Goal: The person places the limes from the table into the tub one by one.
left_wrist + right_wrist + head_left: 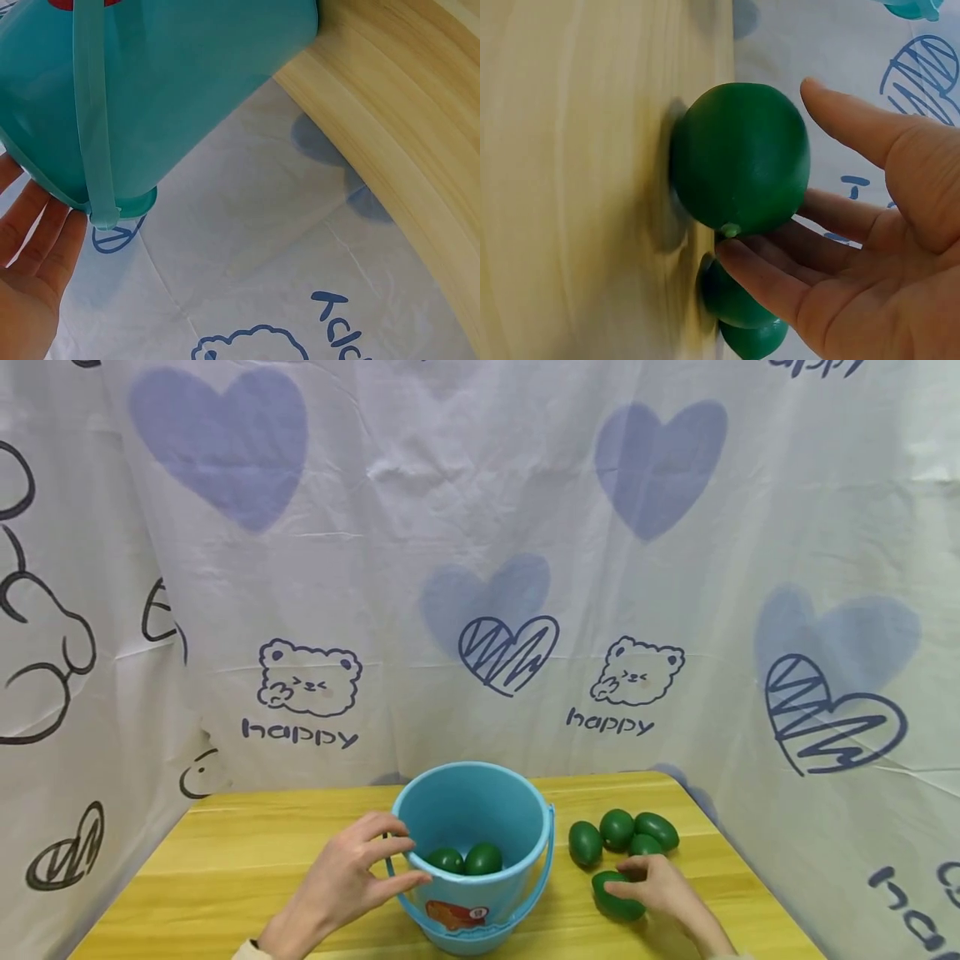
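A light-blue bucket stands upright on the table, with two smooth green limes visible inside it. My left hand holds the bucket's near-left rim, fingers at the edge and thumb low on the front. In the left wrist view, the fingertips of the left hand meet the rim beside the handle. Over on the right, my right hand is around a single lime. The right wrist view shows this lime between thumb and fingers, the thumb apart from it.
Several more limes lie grouped on the right side of the yellow wood-grain table, just beyond the right hand. A white cloth printed with hearts and bears hangs behind the table and along both sides.
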A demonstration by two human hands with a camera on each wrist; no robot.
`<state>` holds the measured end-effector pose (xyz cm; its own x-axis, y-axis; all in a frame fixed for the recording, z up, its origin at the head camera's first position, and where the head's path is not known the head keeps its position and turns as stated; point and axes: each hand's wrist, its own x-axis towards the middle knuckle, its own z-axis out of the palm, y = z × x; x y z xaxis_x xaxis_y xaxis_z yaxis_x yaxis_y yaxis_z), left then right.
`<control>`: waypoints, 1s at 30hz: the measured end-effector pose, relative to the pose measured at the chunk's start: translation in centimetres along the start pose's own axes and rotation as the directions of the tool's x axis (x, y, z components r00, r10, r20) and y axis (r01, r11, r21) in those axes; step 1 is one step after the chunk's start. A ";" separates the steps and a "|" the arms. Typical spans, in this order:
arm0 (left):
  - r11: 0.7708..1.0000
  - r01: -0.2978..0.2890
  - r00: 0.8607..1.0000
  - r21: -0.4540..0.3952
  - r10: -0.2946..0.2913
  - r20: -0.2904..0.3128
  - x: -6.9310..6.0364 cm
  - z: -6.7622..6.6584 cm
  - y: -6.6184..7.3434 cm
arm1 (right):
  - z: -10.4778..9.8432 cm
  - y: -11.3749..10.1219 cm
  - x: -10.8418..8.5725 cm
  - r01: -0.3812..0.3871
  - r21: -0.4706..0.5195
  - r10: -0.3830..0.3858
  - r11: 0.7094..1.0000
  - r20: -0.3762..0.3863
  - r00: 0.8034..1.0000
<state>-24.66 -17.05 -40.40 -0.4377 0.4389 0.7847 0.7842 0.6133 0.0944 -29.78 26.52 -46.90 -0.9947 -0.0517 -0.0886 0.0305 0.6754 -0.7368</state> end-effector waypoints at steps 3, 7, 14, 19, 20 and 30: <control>1.000 -0.003 1.000 0.000 0.003 -0.001 0.1 0.0 0.0 | 0.1 0.3 0.1 -0.011 -0.048 0.011 0.999 0.003 1.000; 1.000 0.005 1.000 0.001 -0.005 0.007 0.0 0.0 -0.1 | 0.2 0.7 0.3 -0.031 -0.076 0.032 0.997 0.010 0.999; 1.000 -0.005 1.000 -0.021 0.005 -0.010 0.0 0.2 0.1 | 0.3 0.8 0.5 -0.065 -0.060 0.066 0.996 0.007 0.998; 0.999 0.017 1.000 -0.040 -0.018 -0.020 -0.2 0.4 0.2 | 0.4 0.5 0.5 -0.066 -0.066 0.066 0.996 -0.008 0.998; 0.999 0.027 0.999 -0.041 -0.028 -0.018 -0.2 0.4 0.2 | 0.4 0.4 0.4 -0.062 -0.065 0.062 0.996 -0.010 0.998; 0.997 0.046 0.998 -0.059 -0.048 -0.030 -0.7 0.8 0.1 | 0.5 -1.4 0.5 0.015 0.058 -0.014 0.998 -0.021 1.000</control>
<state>-24.60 -16.79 -41.45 -0.4613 0.3893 0.7973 0.7879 0.5930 0.1662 -30.27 25.17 -46.21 -0.9969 -0.0459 -0.0643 0.0210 0.6310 -0.7755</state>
